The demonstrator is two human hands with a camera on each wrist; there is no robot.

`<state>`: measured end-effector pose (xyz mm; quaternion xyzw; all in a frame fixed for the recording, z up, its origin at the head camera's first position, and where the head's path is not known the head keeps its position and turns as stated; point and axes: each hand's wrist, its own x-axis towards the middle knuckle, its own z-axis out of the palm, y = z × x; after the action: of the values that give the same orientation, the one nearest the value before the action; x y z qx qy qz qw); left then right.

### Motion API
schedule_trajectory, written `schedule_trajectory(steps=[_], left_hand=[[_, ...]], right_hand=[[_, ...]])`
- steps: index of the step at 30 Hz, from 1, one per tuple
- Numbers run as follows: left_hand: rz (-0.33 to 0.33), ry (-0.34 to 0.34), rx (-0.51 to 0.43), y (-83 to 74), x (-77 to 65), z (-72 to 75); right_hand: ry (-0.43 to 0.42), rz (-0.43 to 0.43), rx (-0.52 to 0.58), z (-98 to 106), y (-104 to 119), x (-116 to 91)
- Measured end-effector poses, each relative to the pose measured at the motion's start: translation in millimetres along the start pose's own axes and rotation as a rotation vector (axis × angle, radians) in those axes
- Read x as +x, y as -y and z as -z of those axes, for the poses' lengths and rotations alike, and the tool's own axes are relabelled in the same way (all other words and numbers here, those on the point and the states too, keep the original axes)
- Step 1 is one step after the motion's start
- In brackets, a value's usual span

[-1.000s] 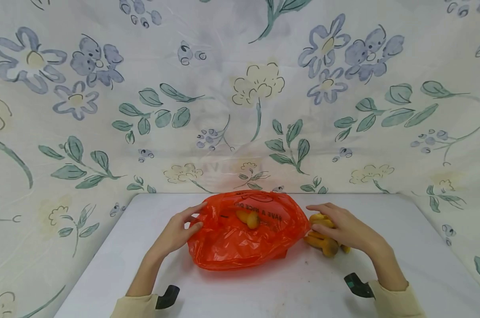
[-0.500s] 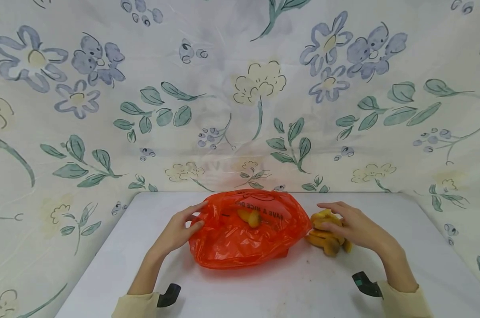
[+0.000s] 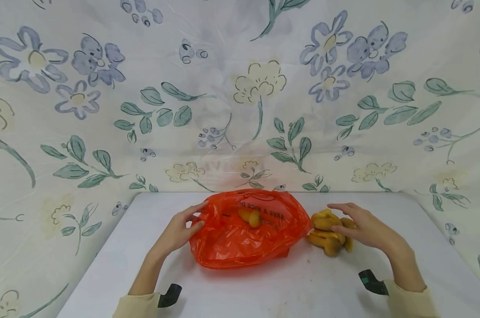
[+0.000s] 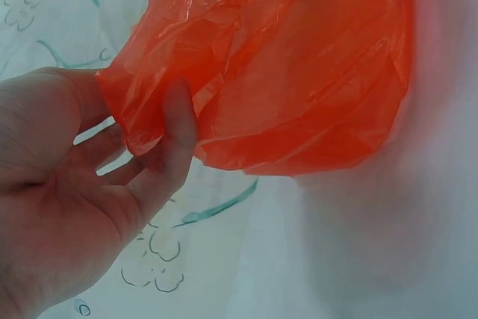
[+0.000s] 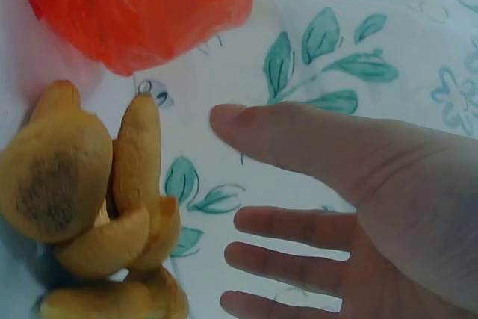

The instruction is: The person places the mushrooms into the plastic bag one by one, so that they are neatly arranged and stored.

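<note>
A red plastic bag [image 3: 236, 249] lies with its mouth facing me, lettering visible inside. A yellow-brown mushroom [image 3: 254, 218] with a rounded cap is in it. My left hand [image 3: 178, 229] holds the bag's left edge; up close in the left wrist view, curled fingers [image 4: 179, 121] go round the film. To the right of the bag sits a small pile of similar mushrooms [image 3: 330, 244], several together. My right hand [image 3: 365, 226] hovers over that pile's right side, fingers extended and holding nothing. In the right wrist view a dark-patched cap [image 5: 56, 177] shows beside the hand.
Everything rests on a white table [image 3: 280, 291] with a few specks near the front. Behind and at the sides hangs a floral cloth [image 3: 240, 88]. Black camera mounts [image 3: 169, 296] protrude by both sleeves.
My right hand has drawn away to the right from the bag's edge, uncovering more of the mushroom pile. My left hand and the bag stay practically where they were.
</note>
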<state>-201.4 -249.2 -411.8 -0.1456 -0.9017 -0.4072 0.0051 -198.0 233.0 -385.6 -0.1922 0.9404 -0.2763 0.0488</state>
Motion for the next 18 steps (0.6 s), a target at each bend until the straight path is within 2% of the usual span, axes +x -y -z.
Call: schedule_trajectory(steps=[9, 18], left_hand=[[0.007, 0.003, -0.003, -0.4, -0.1, 0.4], [0.010, 0.009, -0.013, -2.0, 0.8, -0.5]], right_hand=[[0.046, -0.065, -0.007, 2.0, -15.7, -2.1], [0.078, -0.091, -0.008, 0.5, -31.3, -2.0]])
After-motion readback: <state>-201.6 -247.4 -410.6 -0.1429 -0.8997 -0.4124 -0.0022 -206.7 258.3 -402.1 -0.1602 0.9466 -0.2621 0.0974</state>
